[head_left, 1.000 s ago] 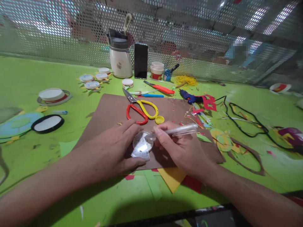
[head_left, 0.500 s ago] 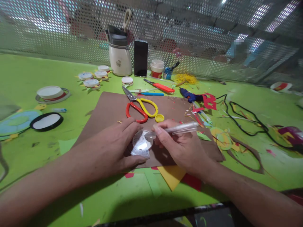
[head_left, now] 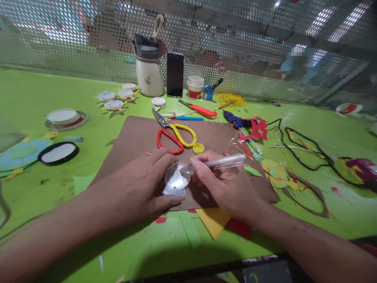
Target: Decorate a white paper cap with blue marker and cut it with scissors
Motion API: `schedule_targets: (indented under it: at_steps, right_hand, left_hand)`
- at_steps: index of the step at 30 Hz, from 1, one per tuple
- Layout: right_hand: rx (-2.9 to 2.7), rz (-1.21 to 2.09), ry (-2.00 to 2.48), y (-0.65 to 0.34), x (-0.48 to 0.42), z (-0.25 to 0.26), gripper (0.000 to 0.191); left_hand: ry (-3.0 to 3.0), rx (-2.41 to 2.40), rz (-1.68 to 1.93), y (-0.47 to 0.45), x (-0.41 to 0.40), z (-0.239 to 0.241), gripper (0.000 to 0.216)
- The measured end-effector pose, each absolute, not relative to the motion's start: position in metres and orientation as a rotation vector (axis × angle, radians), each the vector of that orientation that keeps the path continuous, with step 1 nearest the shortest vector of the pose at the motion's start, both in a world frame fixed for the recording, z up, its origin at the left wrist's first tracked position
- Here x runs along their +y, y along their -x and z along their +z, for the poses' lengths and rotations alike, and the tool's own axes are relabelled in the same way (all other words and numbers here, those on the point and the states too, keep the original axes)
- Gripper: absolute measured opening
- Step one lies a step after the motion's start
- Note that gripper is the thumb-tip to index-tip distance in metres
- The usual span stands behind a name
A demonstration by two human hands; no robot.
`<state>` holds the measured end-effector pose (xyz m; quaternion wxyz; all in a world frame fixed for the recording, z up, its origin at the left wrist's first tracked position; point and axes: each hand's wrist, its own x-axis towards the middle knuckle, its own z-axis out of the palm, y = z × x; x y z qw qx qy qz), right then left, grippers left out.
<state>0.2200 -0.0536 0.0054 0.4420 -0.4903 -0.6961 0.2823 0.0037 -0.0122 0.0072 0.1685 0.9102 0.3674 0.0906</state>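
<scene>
A white round lid lies near the front of the brown board. Over its left part rests a clear plastic measuring piece with printed marks, perhaps a protractor; glare hides some of it. My left hand pins this piece and the lid between thumb and fingers, from the left. In my right hand is a clear-barrelled pen, pinched and slanted, its tip at the lid's upper right. Just beyond the hands lie scissors with one red and one yellow handle, and a yellow cap.
Behind the brown board are a red cutter, a blue pen, a phone and a white jug. A glue gun with its cord lies right. Several white lids sit left; paper scraps lie in front.
Both hands hold almost the same position, with the pen shifted very slightly on the lid. The view has tilted a little, so things appear marginally lower.
</scene>
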Motion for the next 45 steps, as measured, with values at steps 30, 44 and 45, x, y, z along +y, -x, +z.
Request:
schedule_targets:
  at_steps: [30, 44, 45]
  right_hand:
    - [-1.768, 0.662, 1.174, -0.2188, -0.0566, 0.0104, 0.023]
    - [-1.74, 0.739, 1.176, -0.219, -0.0584, 0.01, 0.021]
    - [-1.736, 0.748, 1.171, -0.219, -0.0583, 0.0098, 0.021]
  left_hand:
    - [-2.573, 1.058, 0.237, -0.005, -0.0119, 0.0066, 0.041]
    - [-2.665, 1.02, 0.333, -0.0012, -0.012, -0.0013, 0.053]
    - [-2.665, 1.026, 0.329, -0.001, -0.0122, -0.0015, 0.055]
